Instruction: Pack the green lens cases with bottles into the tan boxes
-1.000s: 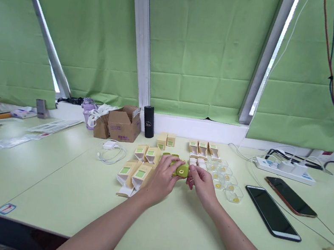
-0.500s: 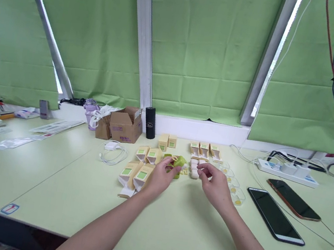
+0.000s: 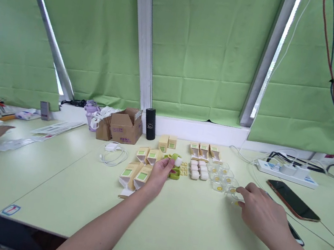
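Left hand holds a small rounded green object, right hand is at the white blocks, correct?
No: the head view shows the right hand at the clear rounded cups with yellow centres; the left hand holds the small rounded green object.

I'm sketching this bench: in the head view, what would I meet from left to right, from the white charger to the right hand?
White charger with coiled cable, left hand, green case it holds, small yellow pieces, rounded white blocks, clear plastic cups, right hand.

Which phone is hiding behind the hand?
The nearer phone, with its white end peeking out: the right hand blocks most of it. The reddish-edged phone shows whole.
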Demonstrator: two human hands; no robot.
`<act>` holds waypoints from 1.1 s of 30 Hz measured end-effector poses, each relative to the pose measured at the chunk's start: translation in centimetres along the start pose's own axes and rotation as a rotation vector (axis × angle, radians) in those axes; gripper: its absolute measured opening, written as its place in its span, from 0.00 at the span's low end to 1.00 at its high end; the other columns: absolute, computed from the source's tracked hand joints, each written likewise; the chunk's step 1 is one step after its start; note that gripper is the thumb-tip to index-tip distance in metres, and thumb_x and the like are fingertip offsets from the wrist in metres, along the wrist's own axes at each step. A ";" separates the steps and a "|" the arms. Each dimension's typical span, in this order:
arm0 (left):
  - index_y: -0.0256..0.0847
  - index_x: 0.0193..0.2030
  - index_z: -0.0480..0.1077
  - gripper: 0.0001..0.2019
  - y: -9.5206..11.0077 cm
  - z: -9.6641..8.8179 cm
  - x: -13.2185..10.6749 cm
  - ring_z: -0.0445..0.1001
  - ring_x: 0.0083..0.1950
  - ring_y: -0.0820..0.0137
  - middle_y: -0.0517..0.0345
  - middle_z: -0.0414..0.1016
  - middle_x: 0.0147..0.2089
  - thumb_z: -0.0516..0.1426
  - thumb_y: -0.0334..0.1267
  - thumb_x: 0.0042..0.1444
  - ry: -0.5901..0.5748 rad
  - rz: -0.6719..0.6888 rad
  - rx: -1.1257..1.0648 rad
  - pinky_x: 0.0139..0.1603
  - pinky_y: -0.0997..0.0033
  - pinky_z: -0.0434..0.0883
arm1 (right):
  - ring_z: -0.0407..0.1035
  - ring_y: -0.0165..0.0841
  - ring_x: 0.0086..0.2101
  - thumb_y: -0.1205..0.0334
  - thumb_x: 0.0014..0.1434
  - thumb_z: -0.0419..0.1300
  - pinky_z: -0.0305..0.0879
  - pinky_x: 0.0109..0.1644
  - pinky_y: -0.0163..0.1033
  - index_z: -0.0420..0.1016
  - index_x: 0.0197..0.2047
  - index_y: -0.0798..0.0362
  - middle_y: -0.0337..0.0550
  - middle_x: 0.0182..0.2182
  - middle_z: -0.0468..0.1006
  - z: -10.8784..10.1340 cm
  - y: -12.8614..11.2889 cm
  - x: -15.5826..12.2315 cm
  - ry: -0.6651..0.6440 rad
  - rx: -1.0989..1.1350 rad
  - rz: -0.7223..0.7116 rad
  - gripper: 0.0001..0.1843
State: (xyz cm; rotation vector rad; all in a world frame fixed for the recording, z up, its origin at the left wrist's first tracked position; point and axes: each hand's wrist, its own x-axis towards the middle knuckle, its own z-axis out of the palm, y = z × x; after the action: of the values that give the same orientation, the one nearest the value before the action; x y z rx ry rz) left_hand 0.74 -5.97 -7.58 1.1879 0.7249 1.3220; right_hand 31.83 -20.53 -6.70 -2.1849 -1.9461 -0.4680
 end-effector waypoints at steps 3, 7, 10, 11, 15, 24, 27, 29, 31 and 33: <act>0.34 0.40 0.81 0.29 0.2 0.1 -0.1 0.74 0.35 0.73 0.52 0.81 0.38 0.73 0.63 0.49 0.006 -0.007 -0.017 0.40 0.73 0.73 | 0.76 0.47 0.43 0.66 0.62 0.63 0.58 0.30 0.36 0.84 0.43 0.50 0.56 0.44 0.77 0.7 0.8 -0.2 -0.036 -0.014 -0.015 0.09; 0.35 0.42 0.82 0.29 0.2 0.0 -0.1 0.75 0.37 0.72 0.51 0.81 0.39 0.73 0.62 0.50 0.015 -0.003 -0.032 0.40 0.72 0.73 | 0.75 0.44 0.42 0.69 0.63 0.61 0.56 0.31 0.36 0.82 0.40 0.51 0.54 0.42 0.75 0.7 -0.1 0.0 -0.078 -0.017 -0.019 0.08; 0.35 0.43 0.82 0.29 0.2 -0.1 0.0 0.74 0.35 0.73 0.53 0.80 0.38 0.73 0.61 0.50 0.027 -0.001 -0.052 0.40 0.71 0.73 | 0.76 0.43 0.44 0.76 0.62 0.56 0.51 0.29 0.35 0.81 0.40 0.51 0.53 0.43 0.76 0.1 -2.2 0.2 -0.125 -0.044 -0.033 0.15; 0.35 0.42 0.81 0.29 0.1 -0.2 0.1 0.74 0.35 0.73 0.54 0.79 0.38 0.73 0.61 0.50 0.034 -0.002 -0.059 0.41 0.71 0.73 | 0.76 0.43 0.44 0.77 0.61 0.56 0.50 0.28 0.35 0.81 0.41 0.50 0.52 0.44 0.76 -0.1 -3.2 0.3 -0.124 -0.037 -0.055 0.15; 0.35 0.41 0.81 0.28 0.1 -0.3 0.1 0.74 0.35 0.72 0.54 0.79 0.37 0.74 0.61 0.50 0.043 0.012 -0.075 0.42 0.70 0.73 | 0.76 0.43 0.44 0.81 0.56 0.58 0.51 0.27 0.37 0.80 0.40 0.52 0.53 0.45 0.77 -0.8 -7.4 0.7 -0.062 0.012 -0.190 0.16; 0.36 0.41 0.81 0.28 0.3 -0.1 0.0 0.74 0.37 0.72 0.54 0.81 0.39 0.75 0.60 0.48 0.049 0.018 -0.099 0.40 0.72 0.73 | 0.77 0.46 0.49 0.78 0.57 0.61 0.59 0.32 0.38 0.76 0.52 0.51 0.54 0.53 0.77 -0.9 -11.3 2.5 -0.120 0.248 -0.300 0.22; 0.36 0.40 0.82 0.26 0.4 0.0 0.0 0.75 0.38 0.72 0.53 0.81 0.40 0.74 0.60 0.50 0.044 0.019 -0.097 0.41 0.72 0.73 | 0.74 0.49 0.58 0.76 0.56 0.63 0.68 0.43 0.41 0.64 0.69 0.49 0.56 0.63 0.74 0.1 -10.6 3.0 -0.131 0.486 -0.220 0.39; 0.36 0.41 0.82 0.26 0.5 0.0 -0.1 0.75 0.38 0.72 0.53 0.82 0.41 0.74 0.60 0.50 0.038 0.019 -0.098 0.41 0.72 0.73 | 0.74 0.47 0.57 0.77 0.55 0.62 0.69 0.51 0.44 0.63 0.68 0.49 0.52 0.61 0.78 1.1 -10.3 3.5 -0.202 0.667 -0.173 0.39; 0.37 0.41 0.82 0.26 0.6 0.1 -0.1 0.76 0.39 0.71 0.52 0.82 0.42 0.74 0.60 0.51 0.030 0.027 -0.096 0.41 0.72 0.73 | 0.75 0.45 0.54 0.77 0.52 0.64 0.69 0.54 0.46 0.69 0.61 0.49 0.48 0.54 0.82 1.8 -10.1 4.3 -0.276 0.831 -0.132 0.33; 0.37 0.41 0.82 0.26 0.7 0.1 -0.1 0.77 0.40 0.70 0.51 0.83 0.42 0.73 0.59 0.51 0.030 0.036 -0.098 0.41 0.72 0.74 | 0.75 0.43 0.50 0.74 0.50 0.67 0.69 0.56 0.48 0.73 0.53 0.49 0.45 0.49 0.83 2.1 -10.3 5.2 -0.285 1.008 -0.086 0.27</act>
State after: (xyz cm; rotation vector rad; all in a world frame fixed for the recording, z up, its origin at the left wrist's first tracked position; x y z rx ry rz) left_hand 0.56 -6.22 -6.97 1.1093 0.6554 1.3922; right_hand 22.43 -13.63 -7.59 -1.5311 -1.7841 0.7170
